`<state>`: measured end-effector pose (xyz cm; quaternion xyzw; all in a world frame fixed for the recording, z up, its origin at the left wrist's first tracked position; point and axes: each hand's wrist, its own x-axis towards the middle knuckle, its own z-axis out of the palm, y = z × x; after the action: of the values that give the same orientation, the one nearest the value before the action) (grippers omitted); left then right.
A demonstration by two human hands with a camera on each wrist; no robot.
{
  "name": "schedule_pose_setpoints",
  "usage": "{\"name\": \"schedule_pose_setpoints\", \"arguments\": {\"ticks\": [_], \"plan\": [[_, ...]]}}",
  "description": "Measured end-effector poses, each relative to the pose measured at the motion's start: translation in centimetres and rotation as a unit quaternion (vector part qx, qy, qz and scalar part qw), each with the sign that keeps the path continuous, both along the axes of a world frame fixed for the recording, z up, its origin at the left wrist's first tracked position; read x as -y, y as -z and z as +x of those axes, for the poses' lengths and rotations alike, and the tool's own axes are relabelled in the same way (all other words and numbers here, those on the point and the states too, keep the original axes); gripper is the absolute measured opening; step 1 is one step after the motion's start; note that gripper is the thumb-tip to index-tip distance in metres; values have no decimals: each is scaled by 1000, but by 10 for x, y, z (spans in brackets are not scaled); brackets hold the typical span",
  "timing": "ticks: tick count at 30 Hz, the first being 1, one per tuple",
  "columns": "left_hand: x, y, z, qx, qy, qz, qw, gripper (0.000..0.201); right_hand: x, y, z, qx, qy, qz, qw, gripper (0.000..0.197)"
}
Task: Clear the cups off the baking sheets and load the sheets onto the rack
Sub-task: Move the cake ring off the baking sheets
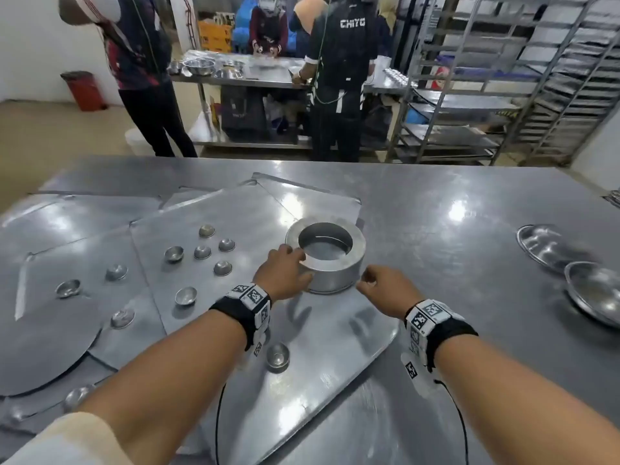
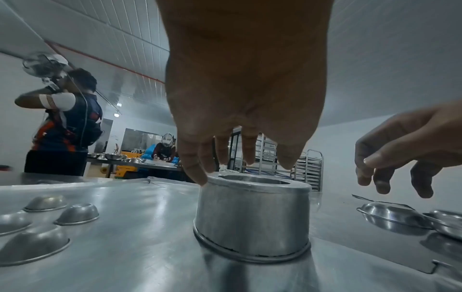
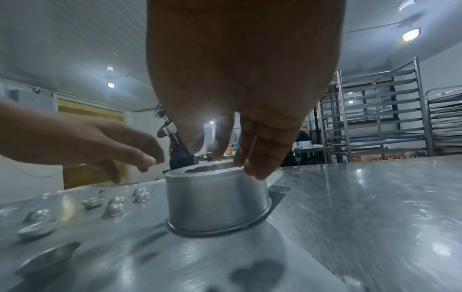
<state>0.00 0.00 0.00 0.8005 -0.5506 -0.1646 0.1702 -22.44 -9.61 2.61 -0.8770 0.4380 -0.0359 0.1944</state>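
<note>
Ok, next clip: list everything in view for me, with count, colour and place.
Round tin: one, grey metal, upside down on the top baking sheet, hole in its upturned base.
Small cups: about a dozen, silver, scattered over the sheets on the left, most upside down.
Baking sheets: several, grey, overlapping on the table.
Table: one, steel.
Shallow bowls: two, silver, on the table's right.
Racks: steel, far right, many sheets loaded.
People: about five, at the far bench.
Bin: one, red, by the wall.
Left hand: fingertips on the tin's rim.
Right hand: fingers relaxed, at the tin's side, contact unclear.
</note>
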Motion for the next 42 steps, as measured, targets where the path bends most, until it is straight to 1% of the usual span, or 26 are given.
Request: {"name": "schedule_pose_setpoints", "arguments": {"ticks": [3,8,9,11,13,15,17,20,21,23,24,25,26,28,29,32,34,38,42], "plan": [[15,7,8,-17,-24,-15,999,49,6,2,9,6,10,8,1000,26],[36,27,17,-68,-31,9,997,53,17,11,16,-3,13,19,1000,24],[38,30,19,-78,-32,17,996,51,20,13,17,-3,14,21,1000,24],[41,34,19,-98,-34,19,994,40,27,17,19,2,17,21,1000,25],[43,34,18,-108,-39,1,993,33,34,20,20,12,24,18,999,25],[43,35,18,-102,-54,-27,993,32,41,24,19,17,38,8,999,28],[41,36,20,-99,-72,-54,991,31,49,28,18,23,48,-10,999,32],[31,39,23,-120,-97,-81,985,19,63,32,17,42,57,-19,997,41],[26,40,22,-125,-104,-86,983,32,69,35,17,46,59,-12,997,47],[17,42,21,-162,-128,-89,975,72,77,41,17,50,54,24,997,62],[14,41,20,-186,-150,-85,967,82,80,45,18,54,49,53,996,69],[11,40,18,-210,-175,-79,959,83,82,47,18,54,43,84,994,74],[8,41,15,-227,-197,-67,952,75,83,51,19,48,36,111,992,75],[4,43,10,-234,-222,-48,945,57,86,57,19,36,16,144,989,65],[1,45,7,-240,-231,-49,942,53,87,60,17,38,5,151,988,59],[-2,47,-3,-259,-246,-56,933,55,89,69,12,60,-12,187,980,46],[1,46,-9,-266,-256,-63,927,53,89,70,8,89,-7,220,971,37],[10,42,-20,-269,-251,-78,926,51,97,63,1,120,0,214,969,40],[23,40,-29,-275,-243,-85,927,56,111,61,-6,122,9,194,973,42]]}}
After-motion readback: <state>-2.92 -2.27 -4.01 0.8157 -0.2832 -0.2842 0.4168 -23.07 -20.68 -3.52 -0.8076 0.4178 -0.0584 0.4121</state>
